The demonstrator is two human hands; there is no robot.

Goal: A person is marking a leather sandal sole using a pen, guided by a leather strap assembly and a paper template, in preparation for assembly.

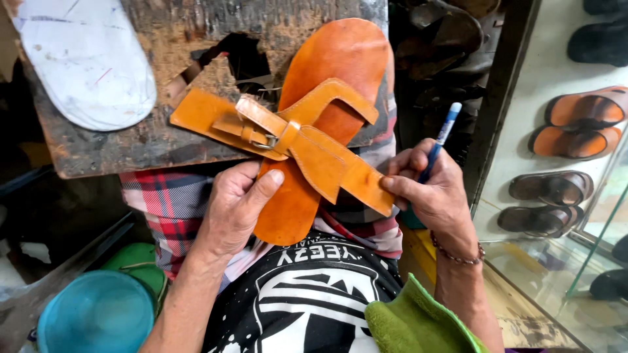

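At the far left, a white sole-shaped template (85, 59) lies on the worn wooden board (118, 140) that rests across your lap. Nearer you, low on the left, sit a blue round lid (97, 315) and a green one (139, 261) just behind it. Moving right, your left hand (232, 206) grips the near end of the orange leather sole (340, 65), thumb pressed on its top face, fingers curled beneath. That sole runs from your lap up over the board's right edge. Across its middle lies the orange strap piece (314, 153) with a metal buckle (267, 140), its left end reaching onto the board. Your right hand (435, 196) pinches the strap's right tip between thumb and forefinger while also holding a blue pen (439, 140) upright. A green cloth (418, 323) lies on your right thigh. At the far right, behind glass, finished sandals (582, 124) are laid out in pairs.
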